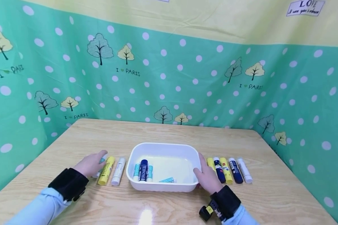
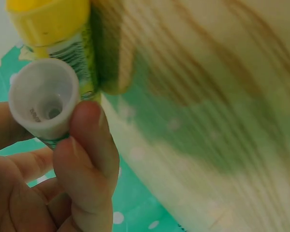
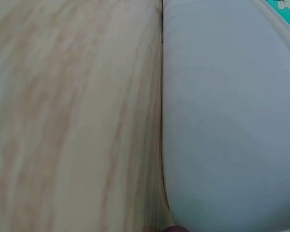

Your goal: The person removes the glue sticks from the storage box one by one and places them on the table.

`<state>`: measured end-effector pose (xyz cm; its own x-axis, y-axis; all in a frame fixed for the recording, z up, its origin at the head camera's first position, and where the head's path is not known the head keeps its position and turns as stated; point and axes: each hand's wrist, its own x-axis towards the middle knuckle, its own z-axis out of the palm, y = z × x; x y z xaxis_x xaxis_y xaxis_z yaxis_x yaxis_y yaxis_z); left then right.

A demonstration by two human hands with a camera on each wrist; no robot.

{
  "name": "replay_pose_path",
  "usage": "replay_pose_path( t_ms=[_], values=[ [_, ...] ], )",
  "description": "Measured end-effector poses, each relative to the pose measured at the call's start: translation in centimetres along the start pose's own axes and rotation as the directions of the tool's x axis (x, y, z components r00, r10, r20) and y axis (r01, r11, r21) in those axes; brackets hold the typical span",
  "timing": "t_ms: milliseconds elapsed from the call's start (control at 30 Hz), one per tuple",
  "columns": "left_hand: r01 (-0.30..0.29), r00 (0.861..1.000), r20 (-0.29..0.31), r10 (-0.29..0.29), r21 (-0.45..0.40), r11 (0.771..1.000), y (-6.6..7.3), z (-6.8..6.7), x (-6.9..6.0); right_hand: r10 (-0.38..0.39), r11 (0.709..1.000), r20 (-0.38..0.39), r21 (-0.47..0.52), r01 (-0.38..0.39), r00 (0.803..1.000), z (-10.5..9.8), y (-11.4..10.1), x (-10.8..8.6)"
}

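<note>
Both hands are busy: the left hand point(image 1: 91, 164) pinches a white-and-teal glue stick point(image 2: 44, 99), and the right hand point(image 1: 209, 178) grips the right rim of the white bin point(image 1: 163, 186). From where I stand, the pinched stick is left of the bin, its long axis running roughly away from the person. A yellow stick point(image 1: 106, 171) and a white stick point(image 1: 119, 171) separate it from the bin's left wall; inside, open floor shows right of the upright navy stick point(image 1: 143, 170).
</note>
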<state>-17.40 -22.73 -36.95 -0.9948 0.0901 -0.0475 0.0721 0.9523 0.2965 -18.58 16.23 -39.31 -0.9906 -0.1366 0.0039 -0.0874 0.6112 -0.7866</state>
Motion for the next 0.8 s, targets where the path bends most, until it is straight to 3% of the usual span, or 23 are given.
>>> replay_pose_path(
  t_ms=[233,800],
  values=[
    [0.033,0.999,0.028,-0.032,-0.004,0.999,-0.6,0.7,0.3,-0.007,1.000,0.001,0.004,0.007,1.000,-0.1,-0.1,0.0],
    [0.012,0.999,0.036,-0.013,0.042,0.999,-1.0,0.9,0.5,-0.008,1.000,0.003,0.001,0.008,1.000,-0.1,-0.1,-0.1]
  ],
)
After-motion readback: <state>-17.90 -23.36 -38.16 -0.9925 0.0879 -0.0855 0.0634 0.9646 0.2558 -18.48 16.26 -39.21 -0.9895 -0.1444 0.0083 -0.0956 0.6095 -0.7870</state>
